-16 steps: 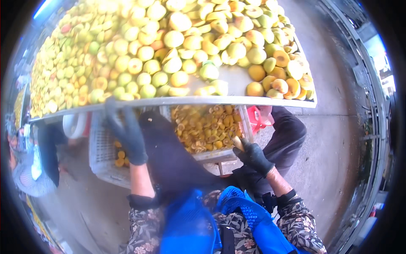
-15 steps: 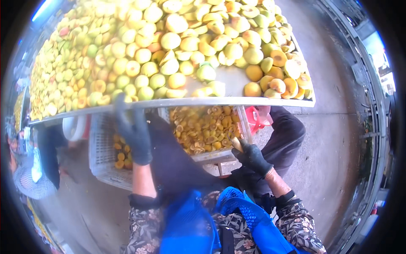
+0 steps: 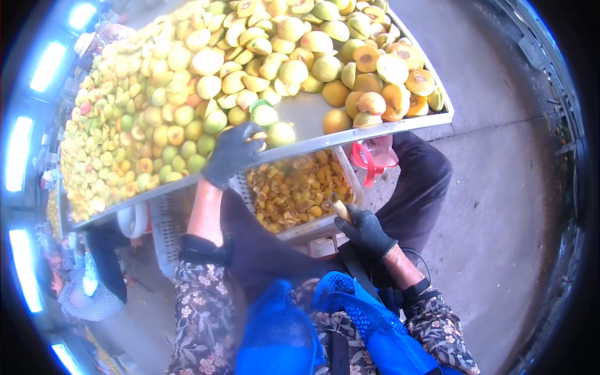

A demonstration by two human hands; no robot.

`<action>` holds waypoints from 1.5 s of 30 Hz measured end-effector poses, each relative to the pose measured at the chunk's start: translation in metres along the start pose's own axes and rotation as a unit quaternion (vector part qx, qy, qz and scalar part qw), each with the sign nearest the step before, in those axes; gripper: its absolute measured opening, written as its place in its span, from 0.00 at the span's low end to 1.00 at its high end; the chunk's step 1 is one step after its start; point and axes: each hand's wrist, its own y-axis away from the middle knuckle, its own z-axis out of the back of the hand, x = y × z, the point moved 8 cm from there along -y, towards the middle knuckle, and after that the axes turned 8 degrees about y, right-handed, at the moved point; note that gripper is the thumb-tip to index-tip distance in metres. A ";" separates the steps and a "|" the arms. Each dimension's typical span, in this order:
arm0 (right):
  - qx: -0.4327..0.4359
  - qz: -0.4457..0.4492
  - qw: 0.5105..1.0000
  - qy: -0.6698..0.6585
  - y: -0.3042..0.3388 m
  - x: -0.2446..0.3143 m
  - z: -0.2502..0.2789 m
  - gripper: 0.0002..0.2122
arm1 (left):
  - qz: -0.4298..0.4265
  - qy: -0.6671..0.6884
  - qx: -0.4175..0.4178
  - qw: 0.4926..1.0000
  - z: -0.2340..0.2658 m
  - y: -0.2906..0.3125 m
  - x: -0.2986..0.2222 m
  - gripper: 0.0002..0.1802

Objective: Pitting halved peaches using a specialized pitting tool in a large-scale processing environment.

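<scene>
Grey floor (image 3: 500,206), bright strip lights (image 3: 19,153) leftward

Fisheye view from the wearer's head, facing down

The left camera of a head-worn pair looks steeply downward, near enough to take in the dark-gloved left hand (image 3: 230,155) and the dark-gloved right hand (image 3: 367,234) around mid-view. Nearest the lens, below both hands, is a shiny blue garment (image 3: 275,337); beyond the left hand the view reaches across a pale, straight-edged table (image 3: 306,115). Right of the right hand it covers grey concrete floor (image 3: 500,206); far left of the left hand, long white strip lights (image 3: 19,153) bend along the round rim
</scene>
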 end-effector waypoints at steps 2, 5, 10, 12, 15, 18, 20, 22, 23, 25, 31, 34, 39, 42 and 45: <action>0.003 -0.006 1.000 -0.021 0.000 -0.008 -0.004 0.15 | 0.124 0.075 -0.021 0.989 0.005 0.011 0.027 0.13; 0.002 -0.025 0.999 -0.032 0.004 -0.017 -0.001 0.16 | 0.360 0.431 -0.106 0.821 -0.001 0.016 0.022 0.12; 0.023 -0.024 0.999 -0.031 0.000 -0.012 -0.003 0.16 | 0.379 0.396 -0.115 0.829 0.014 0.028 0.010 0.15; 0.021 -0.024 0.999 -0.030 0.000 -0.012 -0.003 0.16 | 0.286 0.344 -0.157 0.881 0.030 0.027 -0.004 0.16; 0.027 -0.028 0.999 -0.014 -0.003 -0.012 -0.004 0.16 | 0.306 0.335 -0.127 0.882 0.030 0.039 -0.038 0.18; 0.030 -0.027 0.999 0.000 -0.006 -0.011 -0.007 0.16 | 0.260 0.267 -0.144 0.917 0.045 0.045 -0.039 0.18; 0.042 -0.033 0.998 0.016 -0.008 -0.013 -0.009 0.16 | 0.242 0.258 -0.189 0.916 0.056 0.049 -0.016 0.16; 0.060 -0.048 0.997 0.014 -0.011 -0.011 -0.008 0.16 | 0.272 0.227 -0.170 0.920 0.057 0.059 0.004 0.16; 0.064 -0.048 0.997 0.016 -0.011 -0.013 -0.010 0.16 | 0.296 0.200 -0.141 0.923 0.053 0.061 0.012 0.16; 0.052 -0.079 0.995 -0.009 -0.011 -0.024 -0.014 0.16 | 0.266 0.133 -0.107 0.949 0.046 0.054 0.010 0.15; 0.036 -0.063 0.997 -0.025 -0.017 -0.030 -0.020 0.13 | 0.080 -0.189 -0.041 0.978 0.039 0.045 0.030 0.17; 0.039 -0.065 0.997 -0.005 -0.018 -0.032 -0.020 0.12 | 0.088 -0.259 -0.038 0.961 0.041 0.034 0.015 0.17; 0.030 -0.081 0.996 -0.033 -0.021 -0.030 -0.017 0.13 | 0.081 0.018 -0.081 0.993 0.023 0.014 -0.012 0.14; 0.040 -0.094 0.994 -0.027 -0.017 -0.033 -0.017 0.13 | -0.081 -0.232 -0.024 0.969 -0.001 0.001 -0.047 0.13; 0.025 -0.076 0.996 -0.047 -0.016 -0.029 -0.013 0.14 | 0.007 -0.172 -0.018 0.985 -0.022 0.000 -0.031 0.14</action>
